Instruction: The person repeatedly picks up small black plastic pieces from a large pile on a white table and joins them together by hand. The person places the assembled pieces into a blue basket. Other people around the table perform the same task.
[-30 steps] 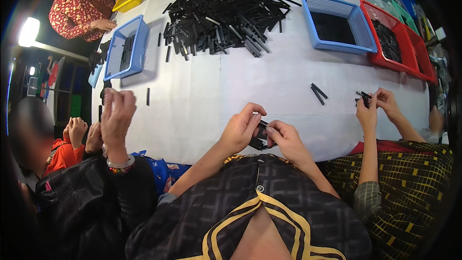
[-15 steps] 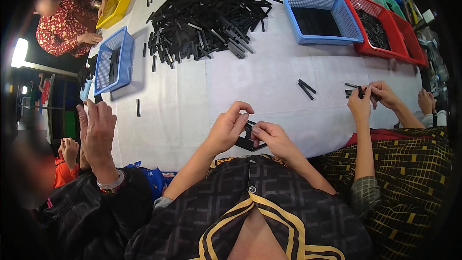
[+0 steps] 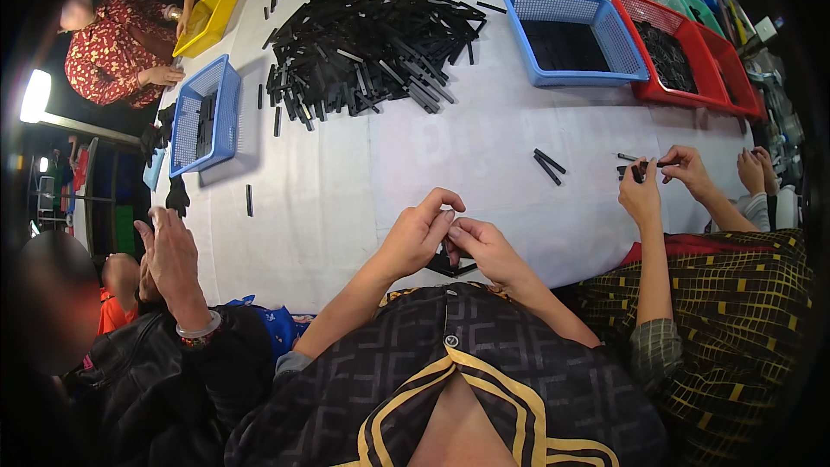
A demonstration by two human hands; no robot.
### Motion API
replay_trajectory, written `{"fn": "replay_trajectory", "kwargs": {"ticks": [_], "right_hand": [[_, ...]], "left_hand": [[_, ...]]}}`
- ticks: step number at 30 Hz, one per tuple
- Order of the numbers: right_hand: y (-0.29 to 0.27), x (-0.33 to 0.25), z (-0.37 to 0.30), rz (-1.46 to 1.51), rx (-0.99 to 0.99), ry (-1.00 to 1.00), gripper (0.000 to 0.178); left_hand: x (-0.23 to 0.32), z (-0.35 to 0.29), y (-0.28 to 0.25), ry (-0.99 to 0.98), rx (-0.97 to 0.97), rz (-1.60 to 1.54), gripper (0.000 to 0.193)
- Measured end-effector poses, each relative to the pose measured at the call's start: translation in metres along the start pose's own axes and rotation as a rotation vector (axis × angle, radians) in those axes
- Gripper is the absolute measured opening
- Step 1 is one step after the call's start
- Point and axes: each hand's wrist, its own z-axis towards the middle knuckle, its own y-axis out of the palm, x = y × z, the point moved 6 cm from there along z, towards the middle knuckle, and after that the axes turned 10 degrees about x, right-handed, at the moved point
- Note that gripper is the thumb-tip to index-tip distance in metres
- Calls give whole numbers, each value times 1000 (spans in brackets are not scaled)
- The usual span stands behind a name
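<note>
Black, slim, straight-edged strips (image 3: 450, 273) show just below the frame's centre, partly hidden beneath the left hand (image 3: 418, 238) and right hand (image 3: 486, 251); their fingertips meet, but I cannot tell what they grip.

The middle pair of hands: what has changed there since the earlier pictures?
The right hand has moved toward the left hand, narrowing the gap; their fingertips now appear to meet by the black strips. Whether a strip was taken or let go is hidden. The pile stayed put, though the whole view shifted.
</note>
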Motion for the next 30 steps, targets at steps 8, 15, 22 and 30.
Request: {"fn": "replay_trajectory", "kwargs": {"ticks": [8, 15, 22, 30], "right_hand": [[-26, 3, 5, -23, 56, 12, 28], [-144, -19, 40, -356, 729, -292, 28], [-253, -15, 70, -900, 1301, -328, 31], [-253, -23, 72, -1090, 1313, -325, 22]], "left_hand": [[-15, 18, -13, -103, -22, -83, 11], [-76, 91, -66, -174, 251, 185, 22], [-120, 182, -100, -297, 583, 231, 35], [-107, 219, -108, -415, 769, 472, 37]]}}
